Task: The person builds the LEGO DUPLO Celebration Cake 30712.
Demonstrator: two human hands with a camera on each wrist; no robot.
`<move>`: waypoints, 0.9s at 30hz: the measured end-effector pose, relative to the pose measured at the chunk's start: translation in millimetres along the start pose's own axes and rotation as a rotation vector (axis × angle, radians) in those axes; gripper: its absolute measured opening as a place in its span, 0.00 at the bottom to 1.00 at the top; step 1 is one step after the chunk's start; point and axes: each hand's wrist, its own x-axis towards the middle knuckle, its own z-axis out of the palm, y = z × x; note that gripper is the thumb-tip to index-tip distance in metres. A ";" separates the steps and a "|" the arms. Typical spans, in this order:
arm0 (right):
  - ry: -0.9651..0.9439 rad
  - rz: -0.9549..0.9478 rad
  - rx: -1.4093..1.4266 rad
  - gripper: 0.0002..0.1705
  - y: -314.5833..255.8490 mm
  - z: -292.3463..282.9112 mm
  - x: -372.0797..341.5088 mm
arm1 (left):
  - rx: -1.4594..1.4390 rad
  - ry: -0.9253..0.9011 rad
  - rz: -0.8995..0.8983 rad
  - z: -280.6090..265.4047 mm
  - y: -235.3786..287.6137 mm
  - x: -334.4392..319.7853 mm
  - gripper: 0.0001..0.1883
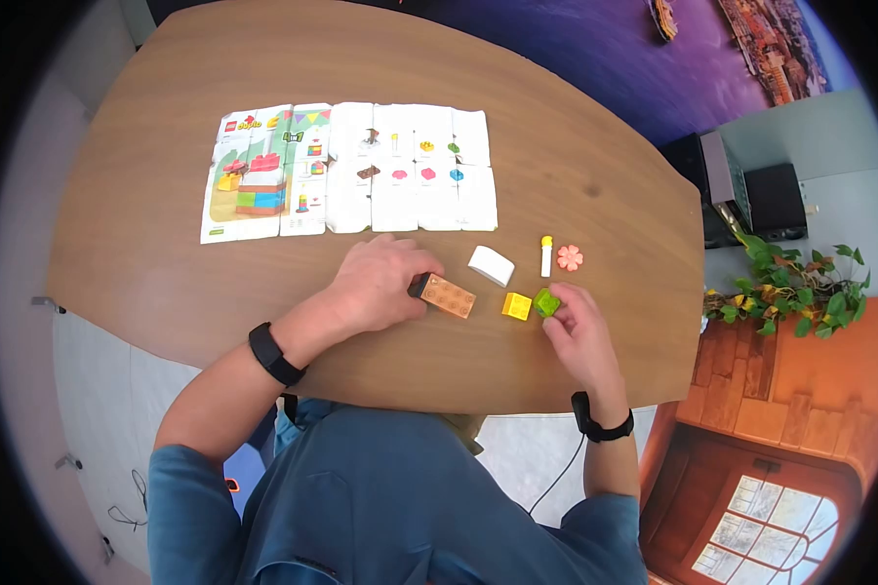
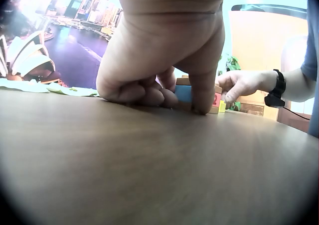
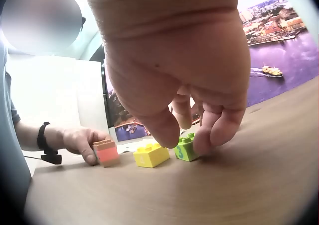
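My left hand [image 1: 385, 281] grips the near end of a brick stack [image 1: 451, 295], thumb and fingers on its two sides. The stack has a brown brick on top; in the left wrist view a blue brick [image 2: 183, 93] shows below it, and a pinkish-red brick [image 3: 106, 156] in the right wrist view. With thumb and fingertips my right hand [image 1: 583, 336] pinches a green brick [image 1: 546, 301] bearing a number, low at the tabletop. Just left of it lies a yellow brick [image 1: 516, 306], studs up, untouched.
Beyond the bricks lie a white curved piece [image 1: 492, 264], a white candle piece [image 1: 546, 258] with a yellow tip, and a pink flower piece [image 1: 570, 257]. An unfolded, creased instruction sheet [image 1: 410, 207] covers part of the wooden table [image 1: 361, 58] farther back.
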 end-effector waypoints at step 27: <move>0.126 -0.124 -0.400 0.11 -27.7 -1.7 64.3 | -0.006 0.019 0.004 0.6 1.7 -0.2 0.21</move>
